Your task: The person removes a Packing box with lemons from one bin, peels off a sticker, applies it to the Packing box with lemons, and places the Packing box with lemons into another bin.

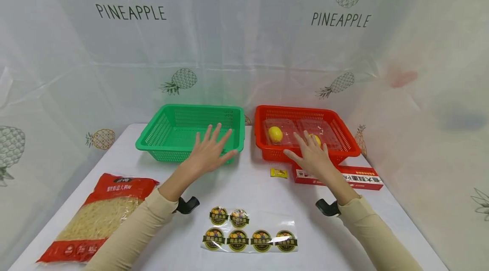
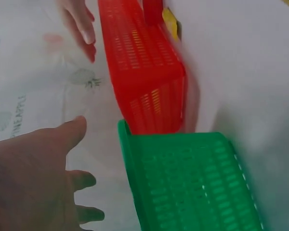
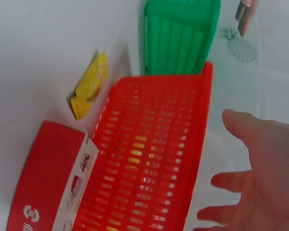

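My left hand, fingers spread, hovers over the near right side of the green basket and holds nothing. In the left wrist view its thumb and fingers are apart from the green rim. My right hand is likewise spread, in front of and above the red basket, with nothing in its grasp. Inside the red basket are clear plastic boxes and two yellow lemons, one lemon in plain sight and the other lemon partly hidden behind my right fingers. The green basket's visible floor bears nothing.
A red box lies in front of the red basket, beside a small yellow packet. At the left is a red-ended bag of pasta. A sheet of round stickers lies near the front. A pineapple-print curtain hangs behind.
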`<state>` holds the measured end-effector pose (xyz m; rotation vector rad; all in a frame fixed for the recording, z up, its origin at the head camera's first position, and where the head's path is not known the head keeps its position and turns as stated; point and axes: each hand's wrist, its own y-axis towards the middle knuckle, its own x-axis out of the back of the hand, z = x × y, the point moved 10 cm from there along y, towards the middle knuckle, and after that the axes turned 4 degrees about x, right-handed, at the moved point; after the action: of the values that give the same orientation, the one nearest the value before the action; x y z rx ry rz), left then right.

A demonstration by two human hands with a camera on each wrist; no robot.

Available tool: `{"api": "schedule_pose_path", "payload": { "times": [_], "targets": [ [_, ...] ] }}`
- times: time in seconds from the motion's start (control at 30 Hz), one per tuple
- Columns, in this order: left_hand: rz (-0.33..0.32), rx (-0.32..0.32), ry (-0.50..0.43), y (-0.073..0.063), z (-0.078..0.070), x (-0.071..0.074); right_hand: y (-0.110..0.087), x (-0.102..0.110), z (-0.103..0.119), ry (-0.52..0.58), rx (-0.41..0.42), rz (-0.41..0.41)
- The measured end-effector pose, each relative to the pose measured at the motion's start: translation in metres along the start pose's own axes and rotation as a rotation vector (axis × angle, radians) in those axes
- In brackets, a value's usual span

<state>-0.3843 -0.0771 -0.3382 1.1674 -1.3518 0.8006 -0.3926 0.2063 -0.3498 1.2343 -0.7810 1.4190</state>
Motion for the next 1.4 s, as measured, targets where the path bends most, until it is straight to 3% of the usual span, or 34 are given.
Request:
{"api": "schedule_pose_path", "payload": {
  "times": [0.27, 0.67, 1.13, 1.2, 1.4],
  "targets": [
    [0.090, -0.024, -0.071, 0.036, -0.029, -0.022, 0.022, -0.001, -0.011, -0.002, 0.000, 0.032],
    [0.067, -0.061, -0.136, 0.087, -0.073, -0.033, 0.053, -0.001, -0.024, 0.048, 0.021, 0.025],
    [-0.033, -0.100, -0.241, 0.115, -0.122, -0.038, 0.082, -0.001, -0.029, 0.127, 0.036, 0.048],
    [-0.024, -0.093, -0.257, 0.118, -0.129, -0.039, 0.085, -0.002, -0.032, 0.145, 0.029, 0.068],
    [0.051, 0.013, -0.309, 0.126, -0.137, -0.052, 0.088, -0.008, -0.038, 0.213, 0.001, 0.133]
  ]
}}
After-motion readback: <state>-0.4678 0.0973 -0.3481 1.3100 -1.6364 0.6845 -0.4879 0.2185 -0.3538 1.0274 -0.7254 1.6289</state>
